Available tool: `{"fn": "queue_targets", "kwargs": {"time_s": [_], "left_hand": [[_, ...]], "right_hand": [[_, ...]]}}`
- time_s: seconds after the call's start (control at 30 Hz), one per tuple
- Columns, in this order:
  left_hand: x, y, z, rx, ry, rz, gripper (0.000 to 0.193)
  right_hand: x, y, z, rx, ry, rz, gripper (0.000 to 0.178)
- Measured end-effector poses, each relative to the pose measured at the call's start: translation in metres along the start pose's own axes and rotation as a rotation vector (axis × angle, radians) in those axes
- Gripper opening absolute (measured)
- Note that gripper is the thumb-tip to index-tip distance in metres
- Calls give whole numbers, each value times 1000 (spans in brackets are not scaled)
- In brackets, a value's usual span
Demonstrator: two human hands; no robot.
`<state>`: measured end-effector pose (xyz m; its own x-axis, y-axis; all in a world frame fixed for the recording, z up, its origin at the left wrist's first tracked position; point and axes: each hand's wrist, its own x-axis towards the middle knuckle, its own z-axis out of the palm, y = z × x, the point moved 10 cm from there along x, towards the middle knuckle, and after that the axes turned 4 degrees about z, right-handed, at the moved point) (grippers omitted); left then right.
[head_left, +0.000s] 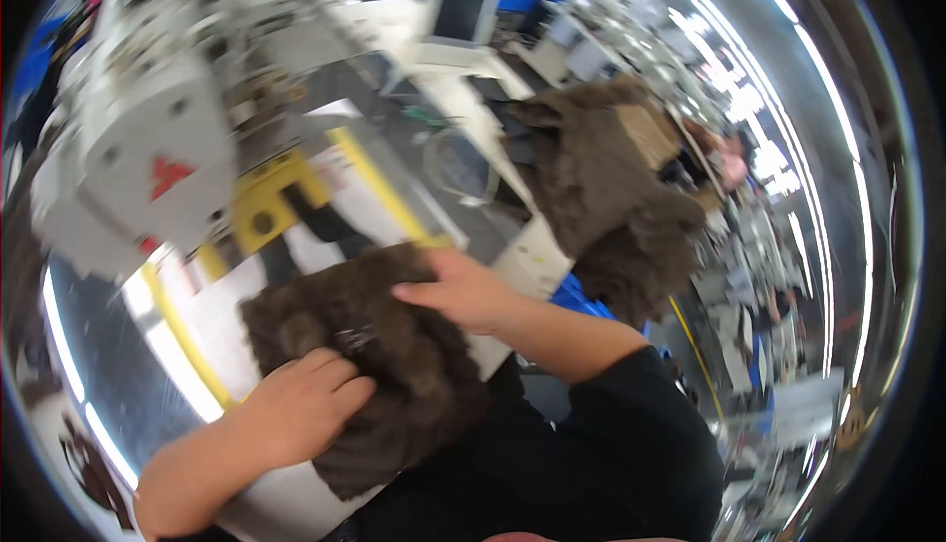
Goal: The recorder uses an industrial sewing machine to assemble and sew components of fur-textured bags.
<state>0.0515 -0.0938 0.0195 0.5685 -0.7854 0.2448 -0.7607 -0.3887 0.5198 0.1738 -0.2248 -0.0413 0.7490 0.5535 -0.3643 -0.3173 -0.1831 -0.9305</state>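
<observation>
A piece of dark brown plush fabric lies in front of me, its lower part close to my body. My left hand rests on its left side with curled fingers gathering the pile; the fingertips are partly sunk in it. At the upper right edge, my right hand grips the fabric, thumb on top and the other fingers hidden. Between the hands a small pale printed or stitched mark shows on the plush, too blurred to make out. The far edge of the fabric reaches the yellow clamp plate of a sewing machine.
The large white sewing machine head overhangs at the left. Yellow strips border its work bed. More brown plush is heaped at the right, with cardboard on it. A small screen stands at the back.
</observation>
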Motion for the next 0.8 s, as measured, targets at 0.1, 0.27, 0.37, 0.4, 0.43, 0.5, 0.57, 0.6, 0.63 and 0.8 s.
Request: {"fn": "queue_targets", "kwargs": {"time_s": [0.1, 0.27, 0.37, 0.4, 0.43, 0.5, 0.57, 0.6, 0.63, 0.8], "left_hand": [[5, 10, 2, 17, -26, 5, 42], [2, 2, -14, 130, 255, -74, 61], [-5, -9, -16, 228, 318, -111, 65], [-7, -15, -13, 258, 308, -147, 64], [-9, -20, -11, 287, 299, -181, 63], [-8, -23, -10, 285, 292, -184, 62], [-6, -27, -9, 279, 262, -220, 62], [-5, -27, -10, 279, 264, -215, 62], [-6, -27, -10, 273, 261, -221, 62], [-5, -31, -10, 255, 259, -232, 62]], "right_hand": [[-8, -11, -6, -119, 108, -95, 29], [-47, -70, -47, -270, 265, -260, 29], [-90, -124, -85, -408, 491, -317, 26], [-99, -136, -108, -472, 529, -465, 29], [-117, -154, -118, -367, 557, -505, 31], [-153, -176, -162, -215, 677, -520, 29], [-196, -206, -202, -126, 772, -635, 28], [-220, -220, -220, -136, 823, -669, 25], [-242, -228, -246, -138, 923, -674, 24], [-346, -243, -395, -103, 1155, -691, 27]]}}
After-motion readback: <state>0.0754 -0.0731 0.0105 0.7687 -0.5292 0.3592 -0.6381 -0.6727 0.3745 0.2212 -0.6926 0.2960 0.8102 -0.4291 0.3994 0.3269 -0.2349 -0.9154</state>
